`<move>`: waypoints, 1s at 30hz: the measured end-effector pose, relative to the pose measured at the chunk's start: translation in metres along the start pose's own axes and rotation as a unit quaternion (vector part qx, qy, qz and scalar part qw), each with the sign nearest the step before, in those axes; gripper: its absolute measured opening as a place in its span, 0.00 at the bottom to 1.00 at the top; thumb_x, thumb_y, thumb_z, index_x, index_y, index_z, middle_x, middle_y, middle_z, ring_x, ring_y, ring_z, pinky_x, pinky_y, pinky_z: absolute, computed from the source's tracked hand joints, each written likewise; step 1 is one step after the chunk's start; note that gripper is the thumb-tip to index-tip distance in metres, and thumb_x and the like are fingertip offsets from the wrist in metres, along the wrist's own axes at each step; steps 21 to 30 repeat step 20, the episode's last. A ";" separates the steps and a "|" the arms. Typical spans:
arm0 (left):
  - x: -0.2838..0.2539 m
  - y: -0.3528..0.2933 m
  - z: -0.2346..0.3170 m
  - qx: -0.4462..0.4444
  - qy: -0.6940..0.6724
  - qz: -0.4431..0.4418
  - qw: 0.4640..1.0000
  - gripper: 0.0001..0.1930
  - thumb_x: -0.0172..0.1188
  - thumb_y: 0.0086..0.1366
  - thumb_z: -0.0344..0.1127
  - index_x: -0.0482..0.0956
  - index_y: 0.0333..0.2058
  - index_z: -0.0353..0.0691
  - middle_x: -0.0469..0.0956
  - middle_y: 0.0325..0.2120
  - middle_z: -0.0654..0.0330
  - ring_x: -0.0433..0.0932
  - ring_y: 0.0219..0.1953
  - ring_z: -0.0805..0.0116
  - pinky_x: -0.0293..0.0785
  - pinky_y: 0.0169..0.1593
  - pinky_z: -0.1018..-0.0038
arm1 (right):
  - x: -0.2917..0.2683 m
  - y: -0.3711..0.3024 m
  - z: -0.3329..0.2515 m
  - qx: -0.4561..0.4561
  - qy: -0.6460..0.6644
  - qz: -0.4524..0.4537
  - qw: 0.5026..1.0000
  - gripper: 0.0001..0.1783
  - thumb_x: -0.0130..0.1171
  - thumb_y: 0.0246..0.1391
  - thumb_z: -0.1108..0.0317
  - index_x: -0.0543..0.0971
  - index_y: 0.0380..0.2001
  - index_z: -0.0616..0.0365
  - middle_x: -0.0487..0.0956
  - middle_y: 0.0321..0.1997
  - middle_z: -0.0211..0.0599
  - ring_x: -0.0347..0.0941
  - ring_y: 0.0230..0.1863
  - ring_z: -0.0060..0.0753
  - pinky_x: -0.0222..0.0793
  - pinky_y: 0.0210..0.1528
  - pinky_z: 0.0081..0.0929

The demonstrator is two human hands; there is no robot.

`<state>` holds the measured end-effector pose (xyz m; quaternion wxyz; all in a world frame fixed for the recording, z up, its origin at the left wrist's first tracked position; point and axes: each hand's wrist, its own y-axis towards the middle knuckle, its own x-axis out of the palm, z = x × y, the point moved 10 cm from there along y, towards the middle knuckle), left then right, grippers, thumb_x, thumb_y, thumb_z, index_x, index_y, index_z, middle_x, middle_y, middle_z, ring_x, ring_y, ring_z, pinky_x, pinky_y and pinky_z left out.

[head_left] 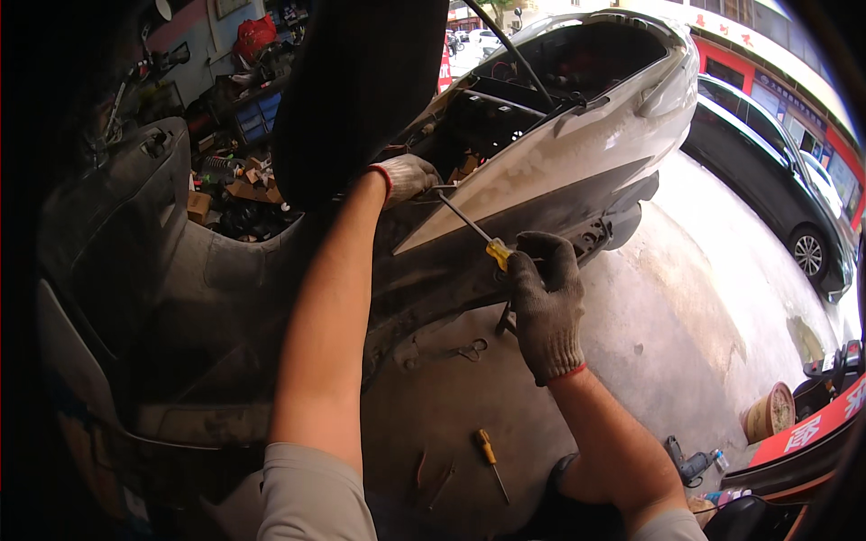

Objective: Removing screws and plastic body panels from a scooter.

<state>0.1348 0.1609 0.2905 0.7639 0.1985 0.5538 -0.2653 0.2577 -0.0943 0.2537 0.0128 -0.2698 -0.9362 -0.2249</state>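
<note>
Grey knit work gloves with red cuffs, one pair, worn on both hands.

Head view, item by item:

- Right hand (544, 298): clenched around the yellow handle of a screwdriver (469, 224); the shaft runs up and left from the grip toward the scooter's side.
- Left hand (406, 176): at the far end of the shaft, pressed against the seam under the raised black seat (356, 90); fingers curled, but whether they pinch the tip or a fastener cannot be told.
- White side panel (577, 144): just above the shaft, glossy, open storage bay over it.
- Dark lower fairing (433, 270): directly beneath the gripped handle.
- Concrete floor (686, 298): below the grip lie scissors (471, 349) and a spare yellow-handled screwdriver (489, 458).

Risk, as judged: the shaft meets the seam at a slant, so the tip may cam out and score the white panel or jab the left glove beside it. A freed screw could drop behind the fairing. Loose tools underfoot invite a slip.
</note>
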 end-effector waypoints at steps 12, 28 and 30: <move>0.010 0.003 -0.002 0.028 -0.128 -0.071 0.989 0.15 0.54 0.68 0.41 0.81 0.47 0.39 0.81 0.35 0.61 0.76 0.38 0.72 0.69 0.47 0.74 | -0.004 0.010 -0.015 -0.129 -0.059 -0.007 0.990 0.14 0.57 0.54 0.74 0.74 0.46 0.61 0.74 0.44 0.46 0.74 0.46 0.44 0.71 0.49 0.34; 0.007 -0.003 0.002 0.077 -0.096 -0.065 0.990 0.14 0.53 0.68 0.39 0.81 0.48 0.42 0.79 0.46 0.54 0.75 0.48 0.63 0.67 0.53 0.74 | -0.002 -0.004 -0.053 -0.276 -0.211 0.011 0.938 0.15 0.61 0.54 0.70 0.74 0.46 0.56 0.72 0.50 0.45 0.73 0.50 0.49 0.69 0.50 0.36; 0.007 -0.003 0.002 0.077 -0.096 -0.065 0.990 0.14 0.53 0.68 0.39 0.81 0.48 0.42 0.79 0.46 0.54 0.75 0.48 0.63 0.67 0.53 0.74 | -0.002 -0.004 -0.053 -0.276 -0.211 0.011 0.938 0.15 0.61 0.54 0.70 0.74 0.46 0.56 0.72 0.50 0.45 0.73 0.50 0.49 0.69 0.50 0.36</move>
